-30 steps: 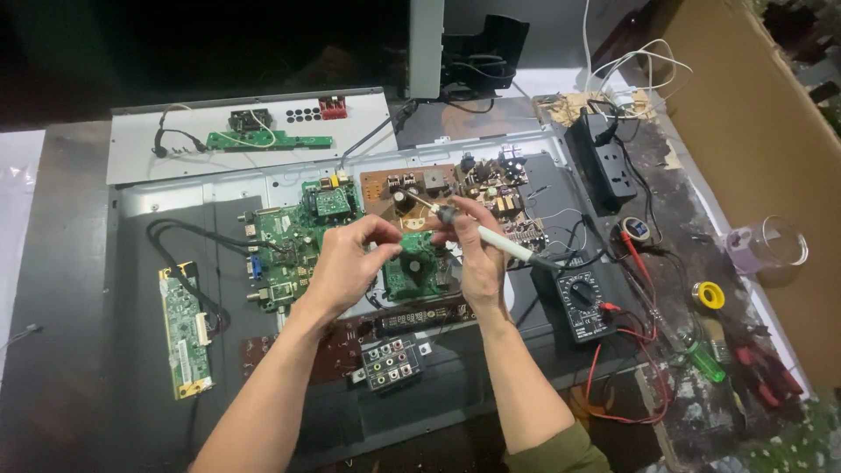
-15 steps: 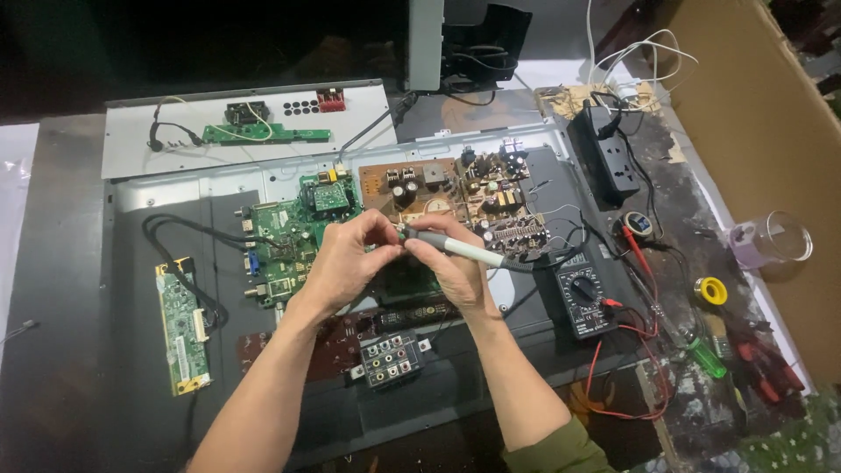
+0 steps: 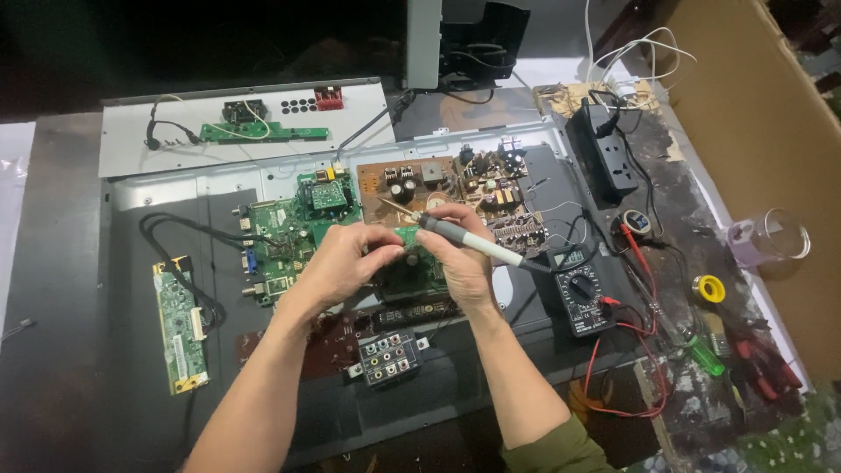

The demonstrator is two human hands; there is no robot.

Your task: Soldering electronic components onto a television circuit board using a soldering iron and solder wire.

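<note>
We see a small green circuit board (image 3: 410, 238) held above the middle of the opened chassis (image 3: 175, 188), between the two hands. The left hand (image 3: 337, 263) curls its fingers closed round the board's left edge, wrist bent inward. The right hand (image 3: 460, 258) is closed in a pen-like grip on a soldering iron (image 3: 469, 243), whose thin tip points up and left, over the small board; its white handle runs down and right to a black cord. Both forearms rise from the lower edge and converge on the board.

Just behind the hands lie a brown power board (image 3: 455, 188) and a green main board (image 3: 293, 232). Below the hands sits a connector block (image 3: 388, 357) with coloured sockets. A black multimeter (image 3: 583, 293) with red leads lies just right of the right hand. Farther right we note a power strip (image 3: 604, 153), a yellow tape roll (image 3: 710, 288) and a clear cup (image 3: 771, 236). A narrow green board (image 3: 180, 324) lies well apart at left.
</note>
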